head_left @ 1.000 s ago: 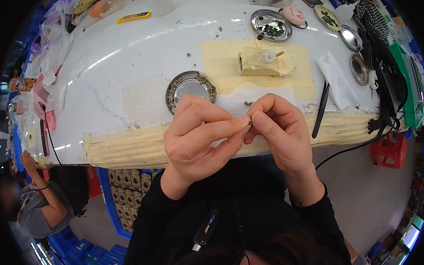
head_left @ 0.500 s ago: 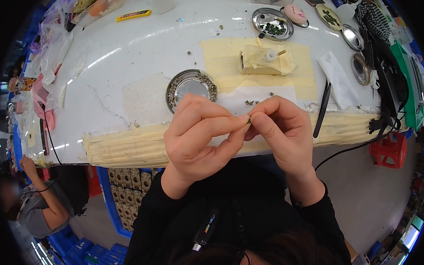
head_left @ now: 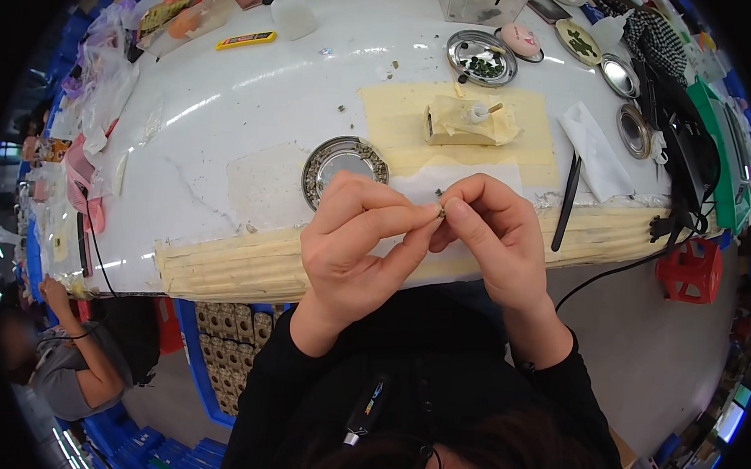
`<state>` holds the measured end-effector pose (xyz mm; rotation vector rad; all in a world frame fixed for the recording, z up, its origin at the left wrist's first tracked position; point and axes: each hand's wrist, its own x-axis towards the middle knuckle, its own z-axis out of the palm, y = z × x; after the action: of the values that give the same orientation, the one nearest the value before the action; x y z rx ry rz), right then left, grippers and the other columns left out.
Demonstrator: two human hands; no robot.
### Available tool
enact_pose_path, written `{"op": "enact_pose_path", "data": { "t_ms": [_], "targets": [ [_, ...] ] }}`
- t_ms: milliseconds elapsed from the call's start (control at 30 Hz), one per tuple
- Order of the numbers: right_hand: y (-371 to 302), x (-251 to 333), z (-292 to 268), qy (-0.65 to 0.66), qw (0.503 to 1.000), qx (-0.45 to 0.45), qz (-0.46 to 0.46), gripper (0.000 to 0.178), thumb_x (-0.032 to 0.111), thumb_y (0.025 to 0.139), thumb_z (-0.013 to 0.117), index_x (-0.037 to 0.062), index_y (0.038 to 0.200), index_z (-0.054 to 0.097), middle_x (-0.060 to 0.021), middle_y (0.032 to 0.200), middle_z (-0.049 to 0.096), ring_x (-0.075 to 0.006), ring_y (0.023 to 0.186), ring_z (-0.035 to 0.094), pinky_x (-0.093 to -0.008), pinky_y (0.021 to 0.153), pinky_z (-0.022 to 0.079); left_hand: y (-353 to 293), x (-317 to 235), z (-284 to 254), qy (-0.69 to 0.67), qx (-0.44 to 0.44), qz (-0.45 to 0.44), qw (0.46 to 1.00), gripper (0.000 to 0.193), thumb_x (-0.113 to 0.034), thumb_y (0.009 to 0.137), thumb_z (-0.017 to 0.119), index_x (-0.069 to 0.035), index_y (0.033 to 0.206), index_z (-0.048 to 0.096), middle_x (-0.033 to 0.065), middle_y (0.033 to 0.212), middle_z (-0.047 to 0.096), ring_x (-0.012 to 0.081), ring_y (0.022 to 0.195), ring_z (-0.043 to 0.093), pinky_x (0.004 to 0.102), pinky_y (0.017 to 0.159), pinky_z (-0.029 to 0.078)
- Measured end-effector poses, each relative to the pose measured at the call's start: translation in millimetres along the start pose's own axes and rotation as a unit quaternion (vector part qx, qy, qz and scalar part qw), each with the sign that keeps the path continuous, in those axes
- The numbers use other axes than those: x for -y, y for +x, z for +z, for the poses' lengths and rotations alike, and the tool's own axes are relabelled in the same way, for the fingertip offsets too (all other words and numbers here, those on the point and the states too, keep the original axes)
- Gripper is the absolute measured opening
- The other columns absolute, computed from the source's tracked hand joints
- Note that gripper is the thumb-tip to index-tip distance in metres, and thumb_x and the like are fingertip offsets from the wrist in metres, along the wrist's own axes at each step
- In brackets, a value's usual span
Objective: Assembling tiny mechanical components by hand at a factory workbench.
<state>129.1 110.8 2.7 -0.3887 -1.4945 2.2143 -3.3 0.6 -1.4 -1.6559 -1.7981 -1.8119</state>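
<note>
Over the table's near edge, my left hand [head_left: 349, 254] and my right hand [head_left: 497, 240] meet fingertip to fingertip. Each pinches the same tiny dark greenish part [head_left: 441, 212], mostly covered by the fingers; its exact kind is too small to make out. Just beyond them, a few similar small parts [head_left: 439, 192] lie on white paper [head_left: 495, 174]. Behind my left hand sits a round metal dish [head_left: 346, 139] holding many small grey-brown pieces along its inside edge. A tape-covered block [head_left: 464, 125] with a small white cup and a stick stands farther back.
Black tweezers [head_left: 567, 201] lie right of my hands beside a folded white tissue [head_left: 593, 148]. Farther off are a metal plate of dark green bits [head_left: 483, 38], a yellow cutter [head_left: 246, 40] and a squeeze bottle [head_left: 293, 13]. Another person's arm [head_left: 86, 343] shows at lower left.
The view has shifted slightly, so the table items sit a little lower in the picture. My hands keep the same fingertip pinch, with little visible movement.
</note>
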Motion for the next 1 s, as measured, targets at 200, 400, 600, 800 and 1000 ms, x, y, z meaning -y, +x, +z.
{"op": "enact_pose_path", "data": {
  "t_ms": [200,400,600,800,1000],
  "targets": [
    [-1.9,3.1,4.0,0.027,0.999,0.001,0.028,0.015,0.013,0.099,0.057,-0.0013,0.099,0.060,-0.0060,0.087,0.066,-0.0101,0.077,0.064,-0.0238,0.073,0.053,-1.6,1.2,-0.7,-0.038,0.007,-0.023,0.999,0.022,0.005,0.069,0.078,-0.005,0.088,0.074,0.0034,0.080,0.064,0.0170,0.072,0.056,0.0284,0.063,0.043],
    [-4.9,-4.2,11.0,-0.046,0.995,-0.051,-0.076,0.010,0.007,0.096,0.060,-0.0024,0.099,0.061,-0.0059,0.089,0.067,-0.0100,0.077,0.063,-0.0242,0.070,0.053,-2.2,-0.7,2.0,0.004,-0.016,-0.014,1.000,0.021,0.004,0.068,0.077,-0.005,0.087,0.074,0.0036,0.079,0.064,0.0185,0.072,0.056,0.0286,0.063,0.044],
    [0.1,-2.2,9.3,-0.436,0.818,-0.108,-0.360,0.005,0.002,0.088,0.068,-0.0015,0.090,0.065,-0.0075,0.085,0.068,-0.0109,0.076,0.065,-0.0262,0.067,0.054,-1.7,-4.0,5.9,0.066,-0.034,0.018,0.997,0.022,0.005,0.066,0.077,-0.005,0.085,0.072,0.0034,0.077,0.063,0.0198,0.070,0.056,0.0294,0.063,0.043],
    [-4.0,-2.9,10.9,-0.268,0.936,-0.115,-0.196,0.005,0.002,0.089,0.066,-0.0025,0.090,0.065,-0.0076,0.085,0.068,-0.0116,0.076,0.066,-0.0251,0.069,0.055,-1.6,-3.3,6.6,0.080,-0.026,0.046,0.995,0.023,0.005,0.066,0.077,-0.006,0.086,0.072,0.0030,0.077,0.063,0.0199,0.069,0.056,0.0296,0.063,0.043],
    [-5.4,1.7,9.5,-0.062,0.993,-0.072,-0.068,0.009,0.005,0.094,0.061,-0.0037,0.094,0.063,-0.0058,0.085,0.067,-0.0106,0.076,0.066,-0.0245,0.071,0.055,-2.0,-3.0,4.9,0.048,-0.019,0.019,0.998,0.022,0.005,0.067,0.077,-0.005,0.085,0.072,0.0033,0.078,0.063,0.0197,0.071,0.056,0.0297,0.063,0.043]
  ]
}}
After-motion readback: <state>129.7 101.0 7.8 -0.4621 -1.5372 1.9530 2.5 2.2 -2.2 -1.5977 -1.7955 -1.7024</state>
